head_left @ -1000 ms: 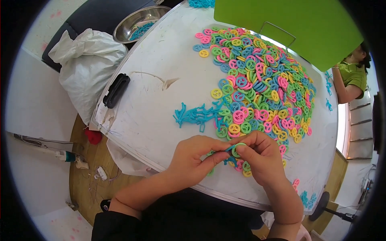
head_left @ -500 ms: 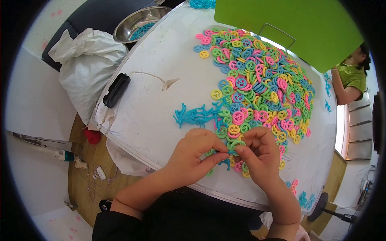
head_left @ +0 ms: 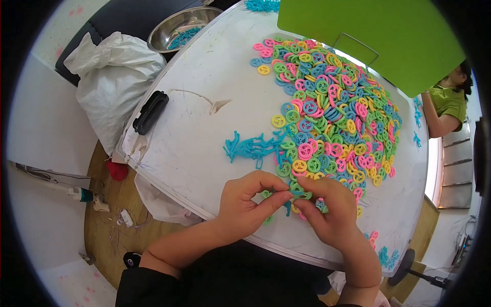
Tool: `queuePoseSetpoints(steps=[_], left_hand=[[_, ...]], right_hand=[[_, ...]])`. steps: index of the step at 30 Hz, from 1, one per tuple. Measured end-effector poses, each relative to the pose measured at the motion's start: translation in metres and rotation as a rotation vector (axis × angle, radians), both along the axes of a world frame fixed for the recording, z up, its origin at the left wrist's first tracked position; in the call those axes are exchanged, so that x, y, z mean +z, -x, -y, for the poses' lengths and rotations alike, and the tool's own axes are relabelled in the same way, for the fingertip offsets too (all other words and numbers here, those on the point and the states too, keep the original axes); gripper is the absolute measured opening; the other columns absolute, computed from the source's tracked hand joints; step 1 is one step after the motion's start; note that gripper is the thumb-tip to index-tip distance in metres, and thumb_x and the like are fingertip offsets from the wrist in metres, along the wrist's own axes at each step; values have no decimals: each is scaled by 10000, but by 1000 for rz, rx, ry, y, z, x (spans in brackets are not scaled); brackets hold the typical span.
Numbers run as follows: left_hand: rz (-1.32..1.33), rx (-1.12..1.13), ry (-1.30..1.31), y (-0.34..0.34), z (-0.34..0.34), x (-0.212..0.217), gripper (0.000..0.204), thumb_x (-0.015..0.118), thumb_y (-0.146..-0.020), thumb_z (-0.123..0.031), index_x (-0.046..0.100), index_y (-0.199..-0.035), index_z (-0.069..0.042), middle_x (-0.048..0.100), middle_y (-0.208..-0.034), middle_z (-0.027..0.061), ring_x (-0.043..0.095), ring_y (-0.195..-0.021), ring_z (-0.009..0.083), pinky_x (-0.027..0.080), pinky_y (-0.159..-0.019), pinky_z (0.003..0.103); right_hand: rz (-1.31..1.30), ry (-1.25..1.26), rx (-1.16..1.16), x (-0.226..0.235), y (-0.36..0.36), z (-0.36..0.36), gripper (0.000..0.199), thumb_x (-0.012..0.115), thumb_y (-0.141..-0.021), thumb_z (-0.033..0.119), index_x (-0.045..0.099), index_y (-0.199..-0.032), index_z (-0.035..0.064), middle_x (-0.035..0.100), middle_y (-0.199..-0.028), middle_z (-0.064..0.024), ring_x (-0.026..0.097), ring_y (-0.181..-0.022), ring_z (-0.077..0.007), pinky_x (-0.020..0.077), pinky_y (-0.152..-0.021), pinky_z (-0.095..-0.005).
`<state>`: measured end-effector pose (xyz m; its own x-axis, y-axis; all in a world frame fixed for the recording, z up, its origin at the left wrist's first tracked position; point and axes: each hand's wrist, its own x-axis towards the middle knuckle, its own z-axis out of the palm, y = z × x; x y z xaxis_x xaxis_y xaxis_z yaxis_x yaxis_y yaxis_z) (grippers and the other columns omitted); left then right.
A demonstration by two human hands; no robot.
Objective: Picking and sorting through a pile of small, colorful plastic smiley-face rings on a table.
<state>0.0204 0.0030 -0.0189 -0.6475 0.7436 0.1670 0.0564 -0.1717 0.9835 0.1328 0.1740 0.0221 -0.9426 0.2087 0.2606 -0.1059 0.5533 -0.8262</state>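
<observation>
Pinching a blue piece (head_left: 296,193), the left hand (head_left: 246,202) keeps its grip; the right hand (head_left: 333,209) has spread wider.

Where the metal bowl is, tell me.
In the head view, the metal bowl is at the upper left, just left of the table, beside the white sack.

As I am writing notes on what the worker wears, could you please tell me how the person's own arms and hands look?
The left hand and right hand are bare, with no gloves, rings, watch or cables visible. Both forearms are uncovered. A plain black left sleeve ends near the elbow; the right sleeve cannot be made out.
</observation>
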Motion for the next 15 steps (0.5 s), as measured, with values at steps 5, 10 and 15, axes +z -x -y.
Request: queuePoseSetpoints(steps=[5,10,15], left_hand=[[-205,82,47,-2,0,3,171,706,-879,81,656,-1029,16,701,-1001,112,666,-930,157,531,-849,290],[-109,81,-10,0,-5,-1,138,709,-891,45,651,-1009,4,705,-963,104,669,-858,160,543,-789,290],[407,106,-20,12,-2,10,83,684,-932,-18,613,-975,-12,695,-884,83,652,-767,127,540,-694,274]], right_hand=[[59,-33,-74,6,-3,8,403,753,-834,38,661,-1226,13,658,-822,-96,620,-692,-158,496,-618,-289],[207,1013,-74,-4,-4,11,333,666,-893,3,649,-1223,41,631,-871,-120,640,-733,-222,532,-624,-324],[-149,-651,123,-7,0,0,376,685,-768,4,685,-1140,54,619,-859,-103,627,-746,-187,517,-596,-309]])
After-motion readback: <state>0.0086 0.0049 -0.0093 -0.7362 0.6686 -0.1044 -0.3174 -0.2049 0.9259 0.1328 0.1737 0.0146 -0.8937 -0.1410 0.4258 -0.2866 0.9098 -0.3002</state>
